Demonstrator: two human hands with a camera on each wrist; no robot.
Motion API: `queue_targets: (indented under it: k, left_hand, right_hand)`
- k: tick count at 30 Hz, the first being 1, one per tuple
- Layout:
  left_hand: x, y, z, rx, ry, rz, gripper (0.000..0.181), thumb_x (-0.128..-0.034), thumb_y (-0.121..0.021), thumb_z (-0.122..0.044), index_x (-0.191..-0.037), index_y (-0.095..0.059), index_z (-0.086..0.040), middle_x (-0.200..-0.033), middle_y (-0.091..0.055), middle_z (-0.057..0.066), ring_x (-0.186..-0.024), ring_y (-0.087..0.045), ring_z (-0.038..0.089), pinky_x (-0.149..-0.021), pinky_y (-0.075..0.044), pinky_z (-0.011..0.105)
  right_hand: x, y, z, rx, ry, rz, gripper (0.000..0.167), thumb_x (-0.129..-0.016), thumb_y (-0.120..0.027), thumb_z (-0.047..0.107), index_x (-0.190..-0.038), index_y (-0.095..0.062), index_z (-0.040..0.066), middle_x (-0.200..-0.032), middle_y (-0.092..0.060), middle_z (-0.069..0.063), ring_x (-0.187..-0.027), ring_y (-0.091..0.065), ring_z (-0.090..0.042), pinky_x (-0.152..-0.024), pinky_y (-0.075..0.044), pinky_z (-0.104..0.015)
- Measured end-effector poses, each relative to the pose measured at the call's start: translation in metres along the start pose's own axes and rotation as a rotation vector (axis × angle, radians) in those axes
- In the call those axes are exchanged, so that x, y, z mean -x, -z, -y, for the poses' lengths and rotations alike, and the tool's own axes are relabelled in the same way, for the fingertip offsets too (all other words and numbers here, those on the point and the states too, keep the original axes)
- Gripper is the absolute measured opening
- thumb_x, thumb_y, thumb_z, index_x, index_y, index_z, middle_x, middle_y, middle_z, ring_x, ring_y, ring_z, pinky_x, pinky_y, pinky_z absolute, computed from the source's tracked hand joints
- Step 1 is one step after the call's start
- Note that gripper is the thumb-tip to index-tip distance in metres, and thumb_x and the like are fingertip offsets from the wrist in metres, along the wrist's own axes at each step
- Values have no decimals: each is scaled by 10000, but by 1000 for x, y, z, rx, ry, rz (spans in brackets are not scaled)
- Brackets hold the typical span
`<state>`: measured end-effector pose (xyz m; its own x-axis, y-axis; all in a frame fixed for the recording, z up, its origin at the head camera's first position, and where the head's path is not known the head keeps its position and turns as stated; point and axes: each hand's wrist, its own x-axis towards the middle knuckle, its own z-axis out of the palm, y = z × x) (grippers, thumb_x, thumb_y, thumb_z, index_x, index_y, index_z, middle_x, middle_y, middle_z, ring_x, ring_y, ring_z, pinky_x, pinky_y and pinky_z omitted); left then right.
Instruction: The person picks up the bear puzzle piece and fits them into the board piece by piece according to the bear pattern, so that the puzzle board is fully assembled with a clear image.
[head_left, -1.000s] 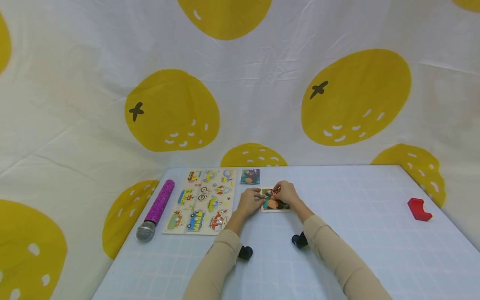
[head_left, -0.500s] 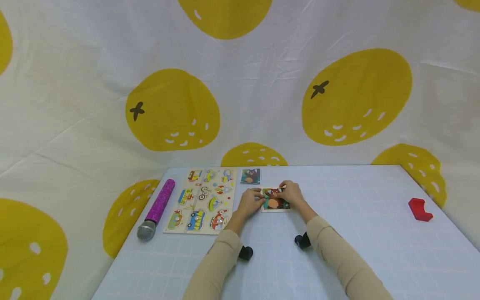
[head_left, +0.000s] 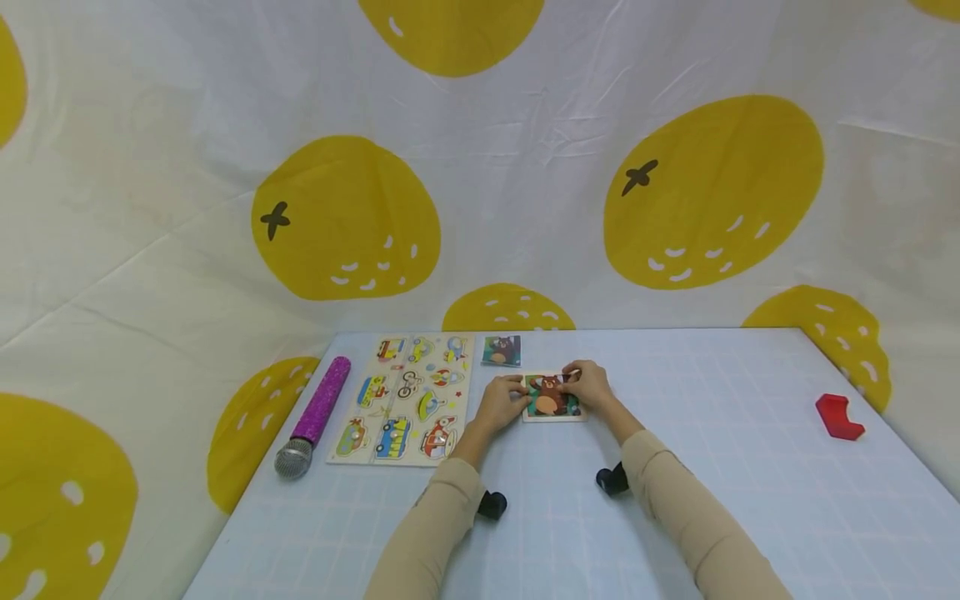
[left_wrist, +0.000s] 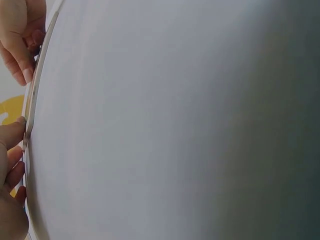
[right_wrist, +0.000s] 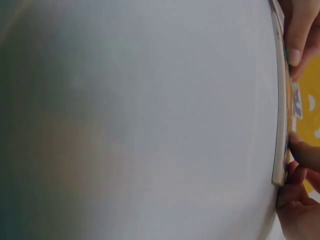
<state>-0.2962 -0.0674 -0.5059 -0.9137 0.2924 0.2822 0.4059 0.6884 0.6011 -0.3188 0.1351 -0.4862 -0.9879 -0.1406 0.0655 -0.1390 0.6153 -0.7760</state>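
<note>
A small puzzle board with a brown bear picture and a pale rim lies flat at the middle of the table. At its left edge my left hand holds the rim, with the thumb on the board. My right hand grips the upper right edge, its thumb over the picture. In the right wrist view the board appears edge-on, with a thumb reaching onto its top from each side. Both hands partly cover its sides.
A wooden vehicle puzzle lies to the left, beside a purple glitter microphone. A small bear card lies behind the board. A red notched block sits far right. The table meets a fruit-print cloth.
My right hand has moved rightward from the middle of the board to its upper right edge, uncovering the bear picture. The left hand has stayed at the left edge.
</note>
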Motion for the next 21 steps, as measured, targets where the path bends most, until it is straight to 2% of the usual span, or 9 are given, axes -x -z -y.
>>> queue_targets:
  k: [5, 10, 13, 15, 19, 21]
  left_hand:
    - [1, 0, -1, -6, 24, 22, 209, -842, -704, -187, -959, -726, -14, -1248, -605, 137, -1157, -540, 324, -998, -421, 423]
    - [5, 1, -4, -8, 66, 85, 446, -746, -782, -381, -1013, -689, -37, -1320, -547, 129, -1235, -472, 318, -1051, -369, 439]
    - [6, 1, -5, -42, 75, 123, 561, -676, -814, -454, -1042, -657, -59, -1353, -514, 123, -1260, -444, 311, -1065, -350, 447]
    - [7, 1, -5, -77, 72, 140, 582, -663, -814, -478, -1047, -640, -76, -1366, -501, 117, -1264, -437, 305, -1065, -350, 448]
    - [8, 0, -4, -71, 69, 145, 580, -672, -810, -473, -1047, -631, -69, -1378, -489, 127, -1272, -430, 313, -1069, -343, 454]
    - [9, 1, -3, -26, 77, 155, 586, -688, -805, -456, -1082, -631, -58, -1390, -478, 136, -1287, -416, 322, -1077, -331, 461]
  right_hand:
    - [3, 4, -6, -26, 48, 40, 329, -814, -729, 108, -1066, -638, -83, -759, -595, -81, -687, -511, -163, -643, -432, -266]
    - [10, 12, -14, -121, 50, 117, 374, -870, -679, 173, -1160, -612, -53, -978, -625, -169, -865, -572, -254, -778, -487, -352]
    - [15, 15, -16, -133, 37, 124, 398, -883, -664, 185, -1198, -590, -46, -1136, -594, -235, -1004, -574, -341, -856, -498, -442]
    - [18, 17, -17, -122, 27, 119, 413, -883, -663, 190, -1212, -580, -44, -1191, -568, -259, -1055, -558, -376, -876, -494, -478]
    - [25, 20, -15, -112, 33, 121, 397, -894, -648, 189, -1204, -580, -49, -1166, -588, -251, -1036, -572, -359, -858, -506, -453]
    - [28, 23, -15, -127, 68, 128, 354, -908, -624, 154, -1179, -586, -72, -1131, -605, -252, -990, -599, -339, -819, -528, -407]
